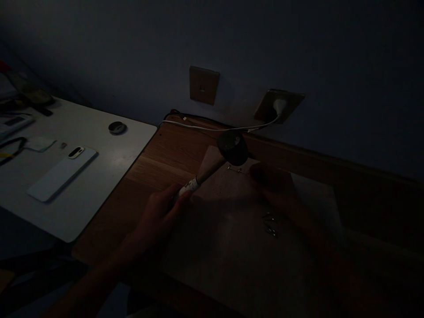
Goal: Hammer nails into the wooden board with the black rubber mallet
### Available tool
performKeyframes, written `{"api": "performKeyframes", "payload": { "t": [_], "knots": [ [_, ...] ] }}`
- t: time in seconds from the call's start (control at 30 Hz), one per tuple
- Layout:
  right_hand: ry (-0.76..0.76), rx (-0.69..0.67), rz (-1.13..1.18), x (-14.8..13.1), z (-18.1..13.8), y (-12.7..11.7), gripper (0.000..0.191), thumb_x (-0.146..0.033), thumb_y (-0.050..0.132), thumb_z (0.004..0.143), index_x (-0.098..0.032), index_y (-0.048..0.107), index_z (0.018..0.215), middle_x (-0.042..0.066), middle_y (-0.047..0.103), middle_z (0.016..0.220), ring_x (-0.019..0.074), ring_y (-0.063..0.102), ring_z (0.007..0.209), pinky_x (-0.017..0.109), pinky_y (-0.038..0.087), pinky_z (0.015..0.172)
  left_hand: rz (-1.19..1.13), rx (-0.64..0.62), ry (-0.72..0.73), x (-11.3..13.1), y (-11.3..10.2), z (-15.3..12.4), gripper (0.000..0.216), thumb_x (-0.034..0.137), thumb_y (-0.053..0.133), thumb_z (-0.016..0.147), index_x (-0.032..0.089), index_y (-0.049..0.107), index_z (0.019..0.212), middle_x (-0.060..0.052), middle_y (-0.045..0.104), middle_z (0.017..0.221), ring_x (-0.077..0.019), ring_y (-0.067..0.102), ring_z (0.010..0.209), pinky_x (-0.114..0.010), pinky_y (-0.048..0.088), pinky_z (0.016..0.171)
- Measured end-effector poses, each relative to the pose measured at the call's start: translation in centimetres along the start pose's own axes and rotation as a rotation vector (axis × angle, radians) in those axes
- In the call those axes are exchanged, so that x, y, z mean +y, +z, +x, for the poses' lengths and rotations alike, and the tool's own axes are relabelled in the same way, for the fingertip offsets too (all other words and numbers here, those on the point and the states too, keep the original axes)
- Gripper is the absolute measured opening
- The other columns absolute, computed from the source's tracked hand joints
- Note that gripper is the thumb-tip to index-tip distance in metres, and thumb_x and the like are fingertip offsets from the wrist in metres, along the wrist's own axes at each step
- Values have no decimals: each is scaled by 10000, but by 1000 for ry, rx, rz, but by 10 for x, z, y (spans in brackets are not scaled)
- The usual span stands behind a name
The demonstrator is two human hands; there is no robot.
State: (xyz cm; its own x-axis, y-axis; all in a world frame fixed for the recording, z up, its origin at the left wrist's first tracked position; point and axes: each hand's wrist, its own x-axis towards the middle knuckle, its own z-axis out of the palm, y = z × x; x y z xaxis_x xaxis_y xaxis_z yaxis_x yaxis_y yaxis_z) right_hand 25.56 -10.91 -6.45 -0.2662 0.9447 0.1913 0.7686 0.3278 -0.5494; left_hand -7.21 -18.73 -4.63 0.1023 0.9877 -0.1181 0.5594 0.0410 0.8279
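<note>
My left hand (165,210) is wrapped round the white-wrapped grip of a rubber mallet (232,148). The mallet's dark head is raised, overlapping the far part of a pale board (228,221). Close to the far edge of that board, small shiny nails (234,169) show just below the mallet head. Beside them on the right is my right hand (273,187), its fingers curled together; deep shadow hides what they hold, if anything. Several loose nails (270,229) lie on the board, nearer to me than the right hand.
A wooden table (165,154) carries the board. To the left, a white table (109,176) bears a phone (62,174) and a round lid (117,128). A white cable (205,128) runs along the wall to a plug (280,106). The light is very dim.
</note>
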Motion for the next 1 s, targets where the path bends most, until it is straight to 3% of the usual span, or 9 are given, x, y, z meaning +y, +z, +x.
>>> {"api": "performKeyframes", "payload": {
  "t": [0.4,0.6,0.73,0.87,1.0],
  "knots": [
    [-8,44,13,1,-2,5,341,-254,667,885,-251,692,1224,85,796,1052,288,771,929,444,621,825,28,-37,14,1,0,-1,470,593,498,1015,193,664,834,3,631,676,-142,578,584,-228,373,518],
    [22,46,31,5,6,9,364,-269,677,915,-302,689,1277,45,798,973,288,779,897,450,624,839,34,-62,3,22,-2,-7,454,594,504,1028,203,716,940,-13,701,745,-168,640,635,-235,409,547],
    [68,56,37,5,6,13,393,-345,759,910,-299,687,1294,69,796,1018,302,769,895,456,632,806,114,-73,19,31,-4,-2,489,624,483,1024,209,738,982,-10,687,711,-164,608,585,-240,364,522],
    [99,61,35,6,-9,0,603,-365,845,839,-272,629,1395,128,751,1225,320,752,971,498,643,837,236,-89,45,26,-1,11,490,632,473,1001,216,733,983,-5,654,643,-168,592,531,-246,311,507],
    [8,127,-15,14,-35,-26,559,-259,755,871,-301,611,1410,120,686,1357,344,726,1145,552,613,993,346,-139,35,21,3,16,486,639,453,1003,241,733,1013,-23,693,669,-191,634,538,-260,294,514]
  ]
}}
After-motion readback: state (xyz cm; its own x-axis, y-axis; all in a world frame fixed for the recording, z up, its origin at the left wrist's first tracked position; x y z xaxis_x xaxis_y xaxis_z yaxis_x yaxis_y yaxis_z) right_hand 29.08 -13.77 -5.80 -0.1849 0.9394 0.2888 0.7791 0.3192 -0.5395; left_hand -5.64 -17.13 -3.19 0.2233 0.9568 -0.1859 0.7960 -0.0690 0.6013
